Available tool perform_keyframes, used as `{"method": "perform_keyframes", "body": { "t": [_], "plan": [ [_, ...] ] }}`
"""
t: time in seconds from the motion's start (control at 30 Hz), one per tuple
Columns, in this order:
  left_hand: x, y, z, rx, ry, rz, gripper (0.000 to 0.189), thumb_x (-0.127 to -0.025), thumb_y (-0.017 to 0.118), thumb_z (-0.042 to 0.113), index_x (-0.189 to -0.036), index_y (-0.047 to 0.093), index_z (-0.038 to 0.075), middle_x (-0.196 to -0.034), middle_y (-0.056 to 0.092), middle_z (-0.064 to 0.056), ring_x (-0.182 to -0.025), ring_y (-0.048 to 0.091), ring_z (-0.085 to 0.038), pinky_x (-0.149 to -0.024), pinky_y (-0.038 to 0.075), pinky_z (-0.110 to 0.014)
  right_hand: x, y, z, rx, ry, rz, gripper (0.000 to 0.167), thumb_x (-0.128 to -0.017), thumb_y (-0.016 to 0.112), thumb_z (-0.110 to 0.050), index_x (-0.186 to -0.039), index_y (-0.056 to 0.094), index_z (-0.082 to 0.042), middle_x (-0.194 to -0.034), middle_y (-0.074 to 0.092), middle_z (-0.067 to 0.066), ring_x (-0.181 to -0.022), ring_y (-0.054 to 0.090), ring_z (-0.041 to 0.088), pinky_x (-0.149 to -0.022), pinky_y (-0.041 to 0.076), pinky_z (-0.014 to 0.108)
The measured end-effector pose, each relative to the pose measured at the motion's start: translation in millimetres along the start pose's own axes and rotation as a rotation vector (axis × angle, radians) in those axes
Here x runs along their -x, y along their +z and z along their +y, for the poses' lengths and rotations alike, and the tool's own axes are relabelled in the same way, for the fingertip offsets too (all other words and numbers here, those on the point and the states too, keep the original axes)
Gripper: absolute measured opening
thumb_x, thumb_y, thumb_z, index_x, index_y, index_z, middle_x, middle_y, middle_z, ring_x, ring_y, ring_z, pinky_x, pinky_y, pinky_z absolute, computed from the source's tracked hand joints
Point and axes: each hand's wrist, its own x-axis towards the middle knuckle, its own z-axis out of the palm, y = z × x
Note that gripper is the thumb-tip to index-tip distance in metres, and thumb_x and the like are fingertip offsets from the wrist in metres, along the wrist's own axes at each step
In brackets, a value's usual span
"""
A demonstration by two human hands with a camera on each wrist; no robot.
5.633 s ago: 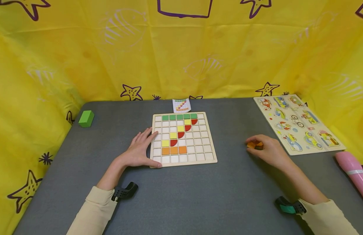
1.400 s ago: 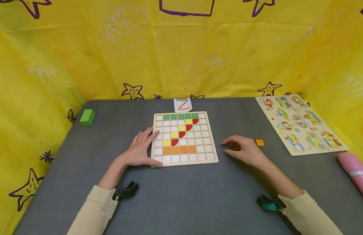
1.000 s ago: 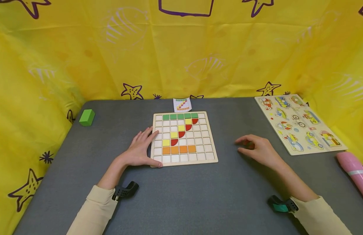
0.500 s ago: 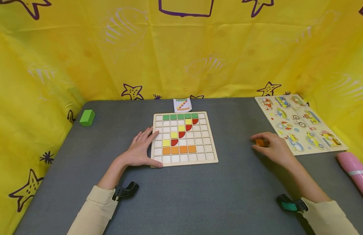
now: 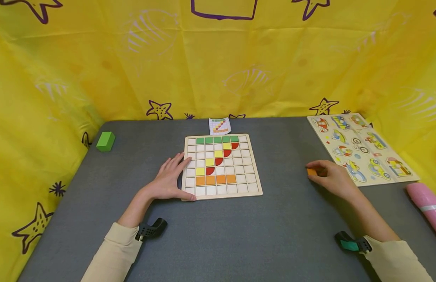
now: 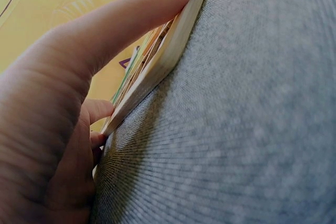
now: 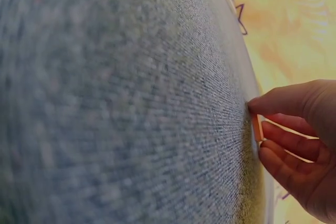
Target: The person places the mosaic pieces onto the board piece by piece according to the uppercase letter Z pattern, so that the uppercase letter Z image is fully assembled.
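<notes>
A wooden grid board (image 5: pixel 241 169) lies in front of me, bearing green, yellow, red and orange pieces in a Z-like pattern. My left hand (image 5: pixel 167 180) rests on its left side with fingers spread. The left wrist view has the thumb of that hand (image 6: pixel 68 77) on the board's rim (image 6: pixel 181 35), other fingertips at the edge. To the right, my right hand (image 5: pixel 332 178) pinches a square orange tile (image 5: pixel 311 172) at the table surface. The right wrist view shows the tile edge-on between thumb and fingers. A small pattern card (image 5: pixel 219 126) lies just behind the board.
A green block (image 5: pixel 105 141) stands at the back left of the grey table (image 5: pixel 218 239). On the right lies a picture puzzle board (image 5: pixel 360 156), close to my right hand. A pink cylindrical object (image 5: pixel 427 201) sits at the right edge. Yellow cloth (image 5: pixel 218 70) surrounds the table.
An orange tile was added to the right end of the board's orange row. My right hand then moved right and took hold of the loose orange tile. My left hand stayed put.
</notes>
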Motion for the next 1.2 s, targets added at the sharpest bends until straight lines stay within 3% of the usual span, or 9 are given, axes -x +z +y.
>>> {"method": "perform_keyframes", "body": {
  "t": [0.27, 0.7, 1.2],
  "plan": [
    [0.4, -0.2, 0.7, -0.003, -0.002, -0.001, 0.124, -0.064, 0.081, 0.063, -0.156, 0.019, 0.008, -0.161, 0.005, -0.018, -0.148, 0.001, -0.034, -0.114, 0.000, -0.057, -4.2, 7, -11, -0.005, -0.027, 0.012, 0.028, -0.085, 0.076, -0.013, -0.112, 0.070, -0.004, -0.104, 0.069, 0.013, -0.083, 0.067, 0.026, -0.070, 0.049, 0.022],
    [0.7, -0.7, 1.0, 0.004, -0.003, 0.000, 0.124, -0.064, 0.081, 0.063, -0.156, 0.020, 0.008, -0.161, 0.005, -0.018, -0.148, 0.001, -0.034, -0.114, 0.000, -0.057, -22.1, 34, -50, -0.093, -0.079, -0.035, 0.028, -0.084, 0.077, -0.011, -0.111, 0.071, -0.006, -0.105, 0.069, 0.008, -0.089, 0.066, 0.022, -0.077, 0.054, 0.040],
    [0.9, 1.2, -0.5, -0.004, 0.013, 0.011, 0.124, -0.063, 0.082, 0.061, -0.155, 0.020, 0.007, -0.161, 0.006, -0.019, -0.148, 0.002, -0.034, -0.114, 0.001, -0.056, -39.0, 66, -94, -0.190, -0.153, -0.122, 0.027, -0.082, 0.078, -0.009, -0.108, 0.071, -0.006, -0.102, 0.069, 0.004, -0.088, 0.064, 0.018, -0.079, 0.054, 0.038]
  ]
}}
